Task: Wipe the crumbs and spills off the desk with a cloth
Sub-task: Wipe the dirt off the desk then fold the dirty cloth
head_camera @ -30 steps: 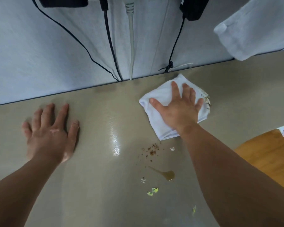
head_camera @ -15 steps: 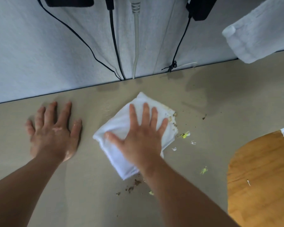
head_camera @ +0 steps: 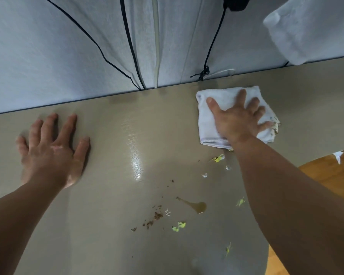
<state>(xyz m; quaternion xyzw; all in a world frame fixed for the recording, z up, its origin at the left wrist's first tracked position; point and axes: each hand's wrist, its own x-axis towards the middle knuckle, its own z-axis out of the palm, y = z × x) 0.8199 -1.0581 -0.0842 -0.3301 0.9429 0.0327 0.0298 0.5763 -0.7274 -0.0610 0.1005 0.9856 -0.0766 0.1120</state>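
The white cloth lies folded near the back edge of the desk, on the right, pinned under the right hand, whose spread fingers press flat rather than clutch. Wiping looks midway: a brown spill, dark crumbs and yellow-green scraps sit nearer the person (one cloth corner is soiled). The next stroke should drag across them. The left hand rests flat, splayed, well apart.
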